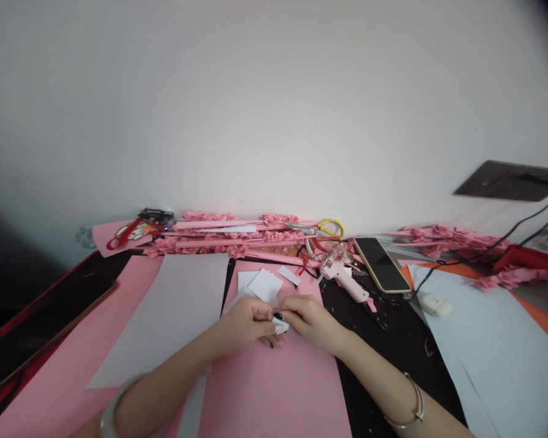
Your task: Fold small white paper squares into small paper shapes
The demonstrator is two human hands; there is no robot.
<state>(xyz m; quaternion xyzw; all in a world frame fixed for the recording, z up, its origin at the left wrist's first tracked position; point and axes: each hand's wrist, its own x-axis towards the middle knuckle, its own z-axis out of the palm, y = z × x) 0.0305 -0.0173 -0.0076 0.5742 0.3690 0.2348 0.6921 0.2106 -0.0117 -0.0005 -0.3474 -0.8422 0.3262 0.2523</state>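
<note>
Both hands meet over a pink paper sheet at the middle of the table. Between the fingertips is a small piece of white paper, mostly covered by thumbs and fingers. My left hand pinches it from the left side. From the right, my right hand pinches the same piece, its thumb against the edge. Just beyond the hands lie several small white paper squares, overlapping one another. A narrow white paper strip sits to their right.
A pink glue gun lies right of the hands, beside a phone. Yellow-handled scissors rest on pink paper flower stems along the wall. Large white sheets lie left and right. A white case and black cables are at right.
</note>
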